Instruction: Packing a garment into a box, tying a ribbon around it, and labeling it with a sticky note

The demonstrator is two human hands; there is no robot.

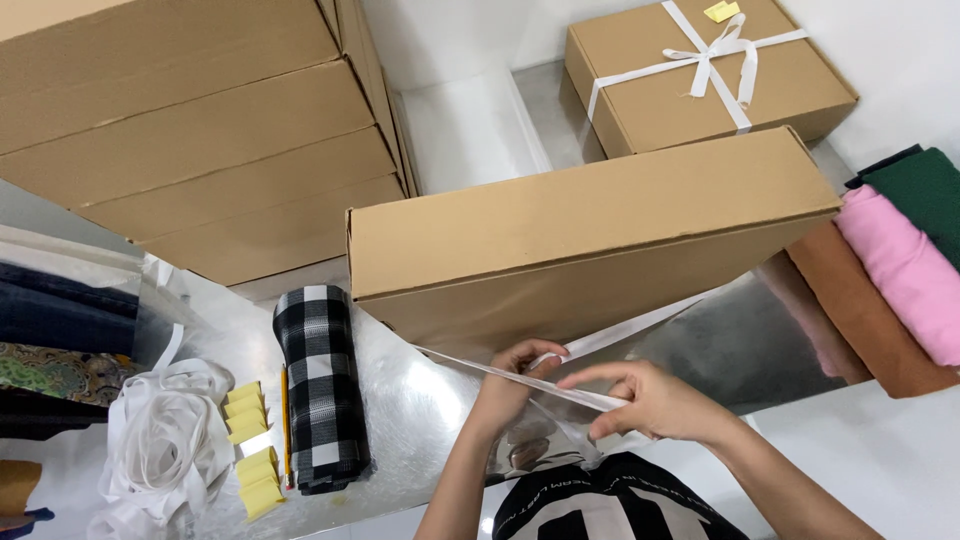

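Item: white ribbon point(560, 385), held taut by us at the near middle of the shiny metal surface point(420, 400). Our left hand point(515, 365) is closed, pinching the ribbon from below; our right hand point(650, 400) pinches it between thumb and forefinger just beside the left. One strand runs left across the surface, another rises right toward the plain cardboard box point(590, 235), which stands just beyond our hands.

Far right: a second cardboard box point(790, 85) tied with white ribbon in a bow, a small yellow tag at its far edge.

Far left: a stack of flat cardboard boxes point(200, 130).

Right edge: folded cloths point(900, 270) in brown, pink and dark green, side by side.

Near left: a rolled black-and-white checked cloth point(320, 390); beside it a pencil point(286, 420), yellow note pads point(250, 450), and a loose heap of white ribbon point(165, 445).
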